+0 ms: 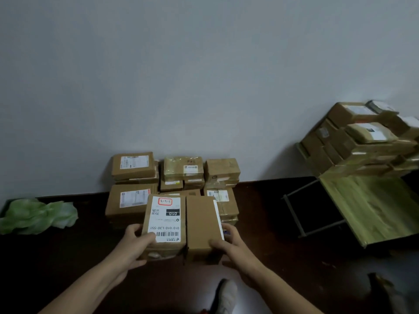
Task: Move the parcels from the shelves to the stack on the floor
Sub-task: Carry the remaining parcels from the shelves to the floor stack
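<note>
Head view: a person's left hand [136, 243] grips a white-labelled parcel [164, 223] and the right hand [229, 242] a plain brown parcel [201, 225]. The two are pressed side by side, hands level, long axes pointing at the floor stack [133, 165] just ahead by the wall. The shelves [374, 205] stand well apart, to the right.

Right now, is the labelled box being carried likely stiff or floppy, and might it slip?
Probably stiff: the labelled box keeps square edges though the left hand grips only its near corner. Probably light, one hand bearing it. It could slide against the plain box beside it.
</note>
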